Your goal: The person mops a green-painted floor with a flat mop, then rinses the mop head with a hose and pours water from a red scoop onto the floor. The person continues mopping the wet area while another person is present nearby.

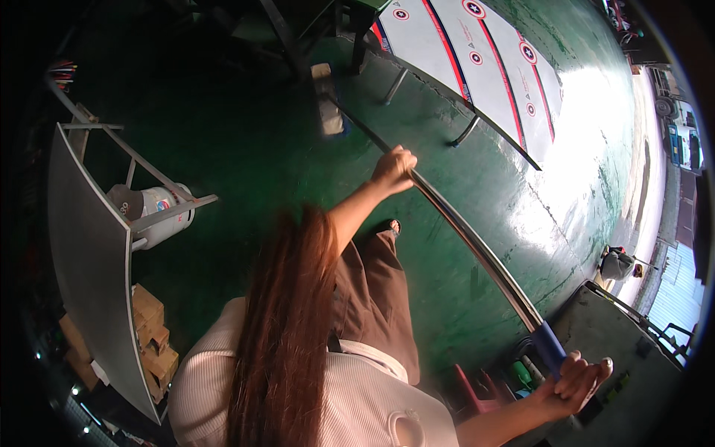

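Long-handled mop in both hands; its position relative to the body is the relation of interest. Long axis runs diagonally across the view, from the pale mop head at upper left, out ahead on the green floor, to the blue grip at lower right, beside the person's right side. Left hand: closed round the metal pole ahead of the body, clearly the nearer of the two to the head. Right hand: fingers curled on the blue grip, at the far end from the head. A long stretch of pole lies between the hands. Judged from this spacing, the left hand sits where the pole would pivot, the right where it would be levered; to be confirmed. Head lies beyond the left hand and slightly to its left, apart from the striped white surface and its bent metal leg. Sandalled foot is on the near side of the left hand, apart from the pole.
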`<action>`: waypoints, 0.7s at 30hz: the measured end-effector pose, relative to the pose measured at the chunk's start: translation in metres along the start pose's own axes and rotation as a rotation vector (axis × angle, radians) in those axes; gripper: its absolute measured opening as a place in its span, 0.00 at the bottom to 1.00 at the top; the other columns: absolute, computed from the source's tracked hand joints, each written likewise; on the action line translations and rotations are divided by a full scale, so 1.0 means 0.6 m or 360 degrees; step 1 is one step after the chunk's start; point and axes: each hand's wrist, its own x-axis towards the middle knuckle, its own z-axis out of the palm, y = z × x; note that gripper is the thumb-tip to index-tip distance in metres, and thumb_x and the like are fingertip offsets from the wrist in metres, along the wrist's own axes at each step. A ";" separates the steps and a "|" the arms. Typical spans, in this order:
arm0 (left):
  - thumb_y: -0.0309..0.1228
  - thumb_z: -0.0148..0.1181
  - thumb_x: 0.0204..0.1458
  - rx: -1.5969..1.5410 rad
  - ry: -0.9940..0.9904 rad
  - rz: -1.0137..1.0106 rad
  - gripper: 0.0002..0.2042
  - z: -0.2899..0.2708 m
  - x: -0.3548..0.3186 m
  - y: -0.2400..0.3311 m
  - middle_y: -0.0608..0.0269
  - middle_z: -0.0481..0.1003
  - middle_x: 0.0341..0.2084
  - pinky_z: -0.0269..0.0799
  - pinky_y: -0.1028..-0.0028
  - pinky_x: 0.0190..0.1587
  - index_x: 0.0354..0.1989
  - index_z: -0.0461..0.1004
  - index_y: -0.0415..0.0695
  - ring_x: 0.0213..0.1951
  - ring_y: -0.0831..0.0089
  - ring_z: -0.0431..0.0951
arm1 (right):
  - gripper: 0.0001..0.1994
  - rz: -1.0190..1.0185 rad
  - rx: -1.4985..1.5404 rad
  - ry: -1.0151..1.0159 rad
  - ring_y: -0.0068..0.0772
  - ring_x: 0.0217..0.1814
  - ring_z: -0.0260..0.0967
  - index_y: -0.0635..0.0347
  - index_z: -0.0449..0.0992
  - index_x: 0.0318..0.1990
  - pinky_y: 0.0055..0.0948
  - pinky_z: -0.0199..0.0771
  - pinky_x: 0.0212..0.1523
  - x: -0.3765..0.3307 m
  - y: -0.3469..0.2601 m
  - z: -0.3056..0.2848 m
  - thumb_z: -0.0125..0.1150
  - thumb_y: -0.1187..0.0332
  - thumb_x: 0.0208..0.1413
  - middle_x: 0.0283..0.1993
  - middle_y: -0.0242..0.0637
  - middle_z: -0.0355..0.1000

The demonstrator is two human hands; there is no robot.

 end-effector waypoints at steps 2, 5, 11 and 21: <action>0.25 0.55 0.29 -0.0128 -0.0142 -0.0103 0.10 0.011 -0.013 0.066 0.59 0.62 0.14 0.63 0.67 0.28 0.13 0.57 0.44 0.23 0.60 0.64 | 0.10 0.0007 0.0006 0.0044 0.13 0.09 0.36 0.68 0.60 0.44 0.16 0.48 0.21 -0.002 -0.039 -0.035 0.41 0.78 0.53 0.11 0.21 0.43; 0.24 0.54 0.28 -0.0160 -0.0356 -0.0084 0.10 -0.014 -0.058 0.088 0.60 0.61 0.12 0.60 0.68 0.28 0.13 0.56 0.44 0.22 0.61 0.65 | 0.08 0.0051 0.0308 0.0020 0.13 0.10 0.36 0.66 0.62 0.43 0.16 0.48 0.23 -0.003 -0.032 -0.074 0.40 0.78 0.56 0.11 0.22 0.42; 0.24 0.56 0.27 0.0040 -0.0697 -0.0101 0.10 -0.053 -0.088 0.005 0.60 0.65 0.14 0.65 0.65 0.27 0.12 0.59 0.44 0.26 0.60 0.68 | 0.05 -0.0058 0.0437 0.0359 0.12 0.07 0.39 0.62 0.60 0.38 0.15 0.47 0.14 -0.057 0.042 -0.036 0.42 0.77 0.53 0.09 0.21 0.45; 0.31 0.62 0.25 0.0075 -0.0866 0.0022 0.12 0.019 -0.112 0.082 0.59 0.67 0.16 0.68 0.63 0.29 0.12 0.62 0.45 0.27 0.58 0.69 | 0.08 0.0029 0.0042 0.0389 0.15 0.11 0.42 0.64 0.60 0.41 0.19 0.50 0.23 -0.089 -0.010 -0.119 0.43 0.73 0.54 0.11 0.23 0.46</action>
